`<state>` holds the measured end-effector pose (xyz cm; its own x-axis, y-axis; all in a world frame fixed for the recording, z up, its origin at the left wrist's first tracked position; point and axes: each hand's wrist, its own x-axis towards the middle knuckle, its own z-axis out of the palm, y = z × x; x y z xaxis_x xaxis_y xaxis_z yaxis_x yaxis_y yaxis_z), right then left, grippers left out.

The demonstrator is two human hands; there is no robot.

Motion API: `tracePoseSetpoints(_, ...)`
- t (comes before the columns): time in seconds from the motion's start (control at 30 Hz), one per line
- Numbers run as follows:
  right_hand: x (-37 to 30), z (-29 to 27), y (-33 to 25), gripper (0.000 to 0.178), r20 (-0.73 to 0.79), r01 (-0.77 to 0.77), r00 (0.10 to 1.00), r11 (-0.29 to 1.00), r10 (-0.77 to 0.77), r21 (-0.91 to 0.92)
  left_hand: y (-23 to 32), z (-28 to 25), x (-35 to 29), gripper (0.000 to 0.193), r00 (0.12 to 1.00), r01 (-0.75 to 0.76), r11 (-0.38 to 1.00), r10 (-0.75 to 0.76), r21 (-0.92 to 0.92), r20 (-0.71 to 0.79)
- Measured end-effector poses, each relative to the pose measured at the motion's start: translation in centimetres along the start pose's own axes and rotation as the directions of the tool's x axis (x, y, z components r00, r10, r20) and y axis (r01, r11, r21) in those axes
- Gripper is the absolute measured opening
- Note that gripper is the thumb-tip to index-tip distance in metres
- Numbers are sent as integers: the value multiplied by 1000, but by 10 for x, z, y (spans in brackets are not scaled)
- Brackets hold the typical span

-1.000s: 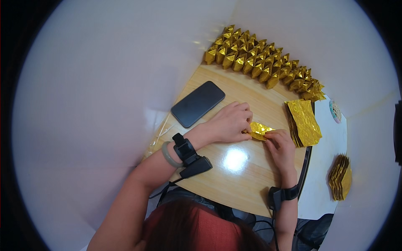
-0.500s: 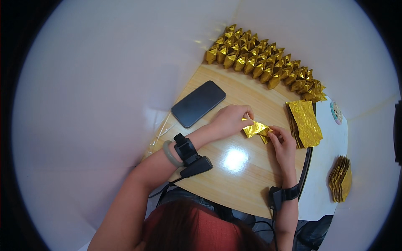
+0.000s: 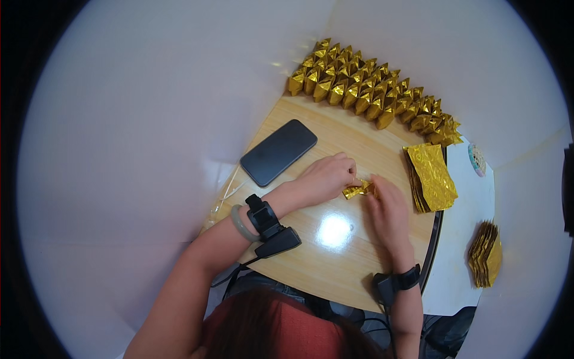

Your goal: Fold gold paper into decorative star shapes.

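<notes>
A small piece of folded gold foil paper [image 3: 357,189] is held between my two hands above the middle of the wooden table. My left hand [image 3: 332,177] has its fingers curled closed on the paper's left end. On the other end, the bent fingers of my right hand [image 3: 388,212] close in and cover part of the fold. A stack of flat gold foil sheets [image 3: 435,176] lies to the right of my right hand. Along the far edge stand rows of folded gold paper ingots [image 3: 359,84].
A black phone [image 3: 278,152] with a white cable lies left of my hands. Another bundle of folded gold paper [image 3: 485,256] and a small round colourful object [image 3: 476,160] rest on the white surface at right. Pale walls stand behind and to the left of the table [image 3: 299,257].
My right hand has moved left, closer to my left hand. The gold paper now shows as a smaller, more covered strip between them.
</notes>
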<state>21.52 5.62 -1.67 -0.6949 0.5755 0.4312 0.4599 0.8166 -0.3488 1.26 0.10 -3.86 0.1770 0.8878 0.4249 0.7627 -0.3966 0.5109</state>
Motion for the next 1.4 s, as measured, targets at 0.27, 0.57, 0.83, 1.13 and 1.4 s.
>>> tracePoseSetpoints(0.27, -6, 4, -17, 103, 403, 140, 904, 990, -141, 30, 1, 0, -2, 17, 1000, -12, 1000, 12, 28, 4)
tracePoseSetpoints(0.57, -8, -12, -6, 93, 441, 106, 897, 979, -18, -174, 2, -1, -1, 26, 1000, -15, 999, 15, 34, -1)
tracePoseSetpoints(0.83, -18, -14, 17, 86, 272, 3, 958, 948, 88, -319, 5, 0, -3, 20, 1000, -4, 1000, 4, 18, -11)
tracePoseSetpoints(1.13, -8, -31, -7, 51, 261, -324, 919, 943, 294, 79, 1, 0, 0, 18, 997, -2, 985, 15, 173, -77)
tracePoseSetpoints(1.4, -15, -22, 1, 23, 379, -263, 918, 890, 112, 374, 3, -1, 0, 20, 977, 209, 978, -209, 11, 50)
